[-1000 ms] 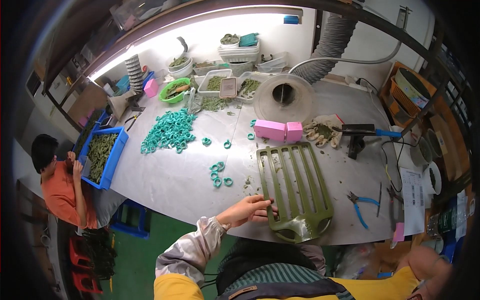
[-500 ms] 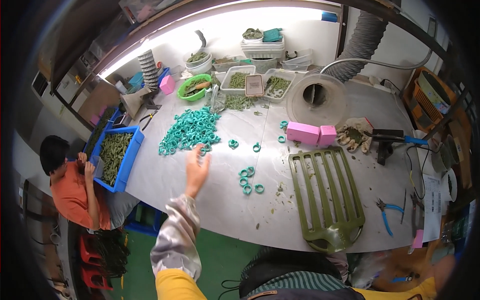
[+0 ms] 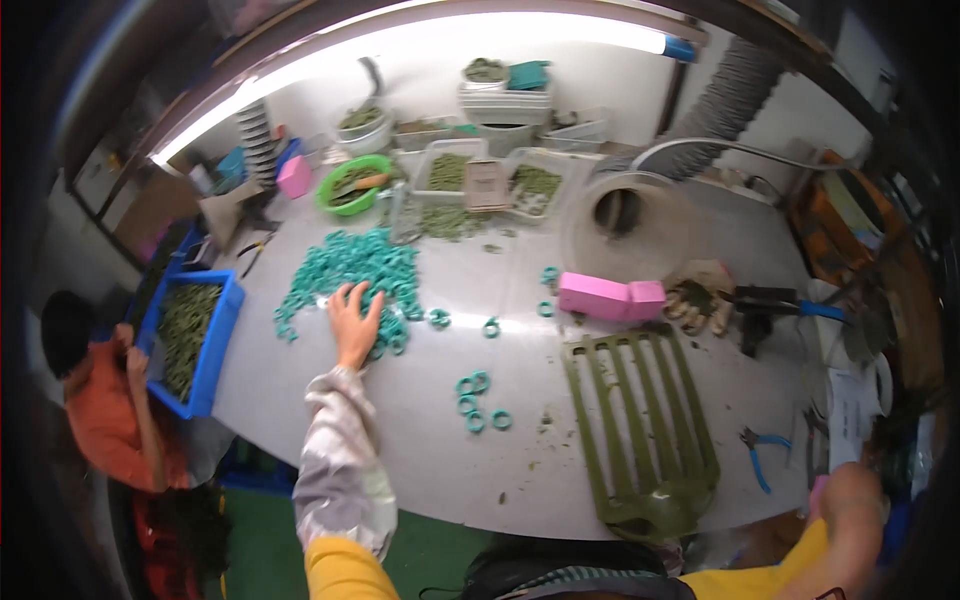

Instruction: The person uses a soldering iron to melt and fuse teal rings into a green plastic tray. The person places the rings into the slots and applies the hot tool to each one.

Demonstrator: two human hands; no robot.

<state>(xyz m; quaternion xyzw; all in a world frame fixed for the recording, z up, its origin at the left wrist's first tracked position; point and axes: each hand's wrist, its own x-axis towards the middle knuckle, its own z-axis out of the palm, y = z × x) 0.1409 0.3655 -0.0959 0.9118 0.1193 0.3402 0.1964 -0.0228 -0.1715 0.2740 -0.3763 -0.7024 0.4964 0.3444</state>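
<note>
Grey worktop (image 3: 420,450) under a bright strip light, crowded along its far edge with tubs and trays. Near the front edge, right of centre, lies an olive-green slotted plastic rack (image 3: 640,430), its handle end toward the person; blue-handled pliers (image 3: 758,455) lie at the right front edge beside it. A small cluster of teal rings (image 3: 478,400) sits loose at the middle of the worktop.

A second ago the left hand (image 3: 355,318) was at the rack near the front edge; half a second ago it was in the air, part-way out; now it has arrived on the pile of teal rings (image 3: 350,275) at the left-centre of the worktop, fingers spread, palm down on the rings' near side. Nothing is pinched yet, so the hand looks to be at the gathering stage, not the carrying one. The right hand (image 3: 848,500) shows only at the lower right rim; whether it grips anything cannot be told.

Beyond, pink blocks (image 3: 610,297) lie right of centre, a green bowl (image 3: 350,185) by the far-left edge. A co-worker in orange (image 3: 100,410) sits by a blue crate (image 3: 190,335) at the left edge.
</note>
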